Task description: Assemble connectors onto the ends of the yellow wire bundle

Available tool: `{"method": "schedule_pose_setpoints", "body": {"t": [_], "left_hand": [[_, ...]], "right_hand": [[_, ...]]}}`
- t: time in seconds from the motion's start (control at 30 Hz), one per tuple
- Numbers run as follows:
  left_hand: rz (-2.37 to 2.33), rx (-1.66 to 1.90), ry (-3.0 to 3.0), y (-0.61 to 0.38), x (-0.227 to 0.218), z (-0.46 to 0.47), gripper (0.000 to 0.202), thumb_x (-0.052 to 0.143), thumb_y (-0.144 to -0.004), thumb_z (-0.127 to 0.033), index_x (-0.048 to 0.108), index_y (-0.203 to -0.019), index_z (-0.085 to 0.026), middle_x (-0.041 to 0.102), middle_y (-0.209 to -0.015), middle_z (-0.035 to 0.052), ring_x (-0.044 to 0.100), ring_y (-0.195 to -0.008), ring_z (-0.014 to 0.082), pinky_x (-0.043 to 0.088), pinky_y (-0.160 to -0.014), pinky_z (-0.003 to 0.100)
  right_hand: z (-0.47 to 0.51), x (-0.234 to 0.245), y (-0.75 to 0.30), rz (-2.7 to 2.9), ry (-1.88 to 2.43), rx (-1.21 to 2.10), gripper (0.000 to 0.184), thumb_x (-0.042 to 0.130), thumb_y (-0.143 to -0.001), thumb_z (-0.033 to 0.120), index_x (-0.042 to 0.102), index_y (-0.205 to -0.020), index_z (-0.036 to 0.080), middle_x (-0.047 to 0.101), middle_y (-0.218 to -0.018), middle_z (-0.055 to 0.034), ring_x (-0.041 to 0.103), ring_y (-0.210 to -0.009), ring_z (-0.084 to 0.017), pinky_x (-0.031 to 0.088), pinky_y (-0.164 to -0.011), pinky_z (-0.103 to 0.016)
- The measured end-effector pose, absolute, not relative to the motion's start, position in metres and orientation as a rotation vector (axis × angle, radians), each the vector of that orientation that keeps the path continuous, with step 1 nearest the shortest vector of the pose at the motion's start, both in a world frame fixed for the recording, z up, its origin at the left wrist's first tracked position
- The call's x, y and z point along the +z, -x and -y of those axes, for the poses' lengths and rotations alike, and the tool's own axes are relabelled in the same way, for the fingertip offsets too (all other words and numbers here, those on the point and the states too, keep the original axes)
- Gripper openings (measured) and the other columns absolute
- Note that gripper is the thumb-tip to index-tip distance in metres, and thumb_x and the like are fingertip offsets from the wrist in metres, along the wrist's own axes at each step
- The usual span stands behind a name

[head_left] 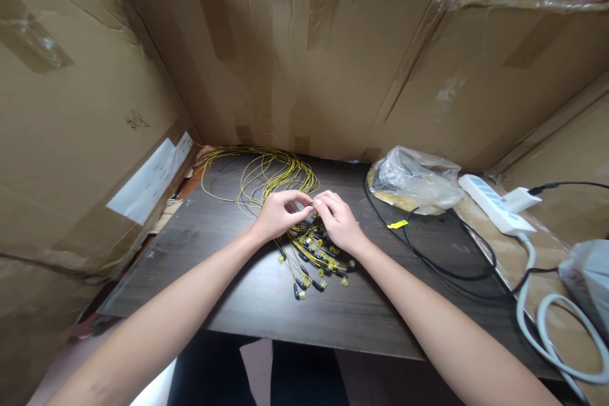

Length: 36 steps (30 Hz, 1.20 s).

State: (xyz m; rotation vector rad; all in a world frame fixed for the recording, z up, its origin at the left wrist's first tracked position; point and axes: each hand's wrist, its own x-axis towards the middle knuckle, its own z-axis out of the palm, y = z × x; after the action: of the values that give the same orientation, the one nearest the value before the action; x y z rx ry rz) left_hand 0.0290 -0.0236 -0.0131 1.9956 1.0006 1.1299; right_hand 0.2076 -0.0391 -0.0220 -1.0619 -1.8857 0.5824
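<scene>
My left hand (284, 214) is closed in a pinch, thumb against forefinger, above the middle of the dark tabletop. My right hand (337, 219) pinches at the same spot, and the fingertips of both hands meet. Whatever they grip is small and mostly hidden by the fingers. Behind and under the hands, a bundle of thin yellow cables (290, 171) lies in loose loops. Its near ends carry several black connectors with clear yellowish caps (304, 280), spread on the table just below my hands.
A crumpled clear plastic bag (412, 177) lies at the back right. Black cable (447, 274) with a yellow tag curves beside it. Further right are a white power strip (495, 203) with an adapter plugged in and a coiled white cord (528, 292). Cardboard walls (285, 63) enclose the table (257, 304).
</scene>
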Motion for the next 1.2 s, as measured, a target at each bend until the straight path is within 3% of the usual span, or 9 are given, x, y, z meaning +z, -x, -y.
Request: {"method": "schedule_pose_setpoints", "body": {"t": [0.13,0.33,0.57,0.8,1.07,1.2], "left_hand": [[-1.008,1.121,-2.012,-0.0293,-0.0131,0.0237,0.014,0.069,-0.08,-0.027,0.073,-0.086,-0.015,0.073,-0.075,0.0022,0.06,-0.056,0.0091,0.049,-0.054,0.019],[-1.023,1.095,-1.955,-0.0293,-0.0136,0.0231,0.015,0.069,-0.08,-0.027,0.073,-0.086,-0.014,0.072,-0.072,0.0016,0.06,-0.054,0.0093,0.049,-0.053,0.018],[-1.0,1.105,-2.029,-0.0296,-0.014,0.024,0.015,0.069,-0.081,-0.028,0.072,-0.086,-0.014,0.073,-0.077,0.0028,0.059,-0.055,0.0086,0.049,-0.054,0.019],[-1.031,1.087,-1.993,-0.0286,-0.0125,0.0237,0.015,0.069,-0.081,-0.027,0.073,-0.087,-0.014,0.074,-0.077,0.0027,0.061,-0.057,0.0096,0.049,-0.055,0.019],[-1.002,1.092,-2.049,-0.0295,-0.0135,0.0252,0.014,0.069,-0.081,-0.027,0.072,-0.087,-0.014,0.072,-0.075,0.002,0.058,-0.054,0.0084,0.047,-0.054,0.019],[-1.021,1.098,-1.994,-0.0295,-0.013,0.0242,0.015,0.068,-0.081,-0.027,0.072,-0.087,-0.014,0.072,-0.076,0.0023,0.058,-0.055,0.0084,0.047,-0.053,0.018]], "right_hand": [[0.0385,-0.0229,-0.2082,1.903,1.092,0.574,0.035,0.04,-0.101,0.031,0.052,-0.07,0.022,0.061,-0.082,-0.0043,0.054,-0.083,-0.021,0.042,-0.082,-0.038],[0.0391,-0.022,-0.2092,1.855,1.073,0.592,0.018,0.048,-0.096,0.031,0.055,-0.082,0.023,0.059,-0.09,-0.0052,0.056,-0.089,-0.022,0.044,-0.082,-0.037],[0.0376,-0.0234,-0.2081,1.897,1.089,0.587,0.034,0.04,-0.1,0.031,0.052,-0.07,0.022,0.06,-0.083,-0.0054,0.054,-0.084,-0.021,0.042,-0.083,-0.038],[0.0402,-0.0195,-0.2092,1.842,1.077,0.593,0.013,0.05,-0.093,0.027,0.055,-0.082,0.022,0.059,-0.09,-0.0056,0.055,-0.089,-0.023,0.044,-0.083,-0.038],[0.0392,-0.0213,-0.2089,1.902,1.084,0.576,0.033,0.04,-0.1,0.031,0.052,-0.071,0.022,0.06,-0.084,-0.0053,0.054,-0.085,-0.021,0.042,-0.082,-0.037],[0.0403,-0.021,-0.2094,1.891,1.1,0.538,0.02,0.048,-0.096,0.03,0.055,-0.079,0.022,0.06,-0.087,-0.005,0.053,-0.086,-0.021,0.042,-0.08,-0.036]]}}
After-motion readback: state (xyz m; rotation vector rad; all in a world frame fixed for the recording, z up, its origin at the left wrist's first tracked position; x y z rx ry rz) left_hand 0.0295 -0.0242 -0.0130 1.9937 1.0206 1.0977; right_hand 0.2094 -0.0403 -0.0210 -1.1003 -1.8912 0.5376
